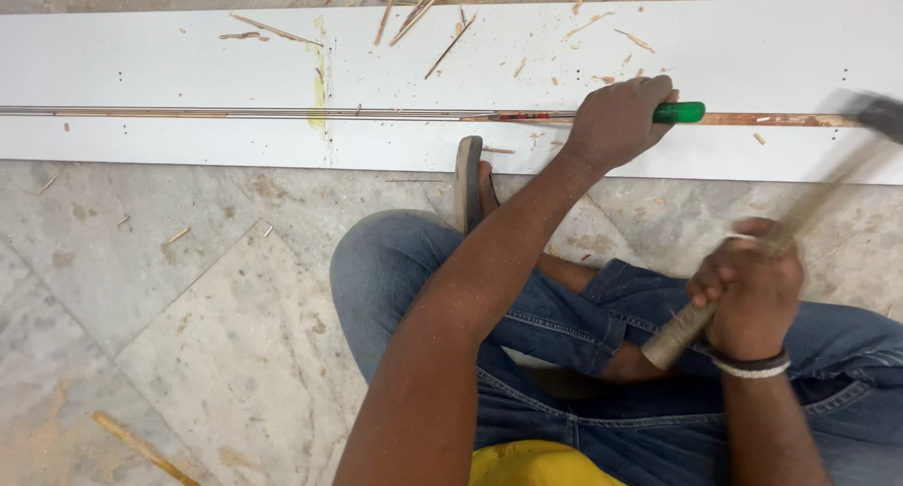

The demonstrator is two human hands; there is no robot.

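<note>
Two bare hands work over a long white board (188, 63) that lies across the floor from nine o'clock to three o'clock. Far left, at seven o'clock, a loose wooden strip (141, 446) lies on the stone floor tiles (188, 288) amid sawdust. A narrow groove (188, 112) runs along the middle of the board, and a yellowish glue smear (319, 86) crosses it at about eleven o'clock. Wood splinters (442, 15) are scattered over the board's far edge near twelve o'clock.

Just below the board, near the centre, a sandal (467, 180) stands on its side against the person's foot, with the blue jeans (404, 270) of the folded legs filling the lower middle.

Right of centre, at about one o'clock, the left hand (616, 119) is clenched around a chisel (679, 112); its green handle end sticks out to the right of the fist, and its blade lies in the groove to the left of the hand. Where the chisel sits, the groove shows bare brown wood.

At four o'clock the right hand (748, 293), a band on its wrist, grips the wooden shaft of a hammer (800, 213). The blurred hammer head is up at two o'clock, just right of the chisel's handle and apart from it.
</note>
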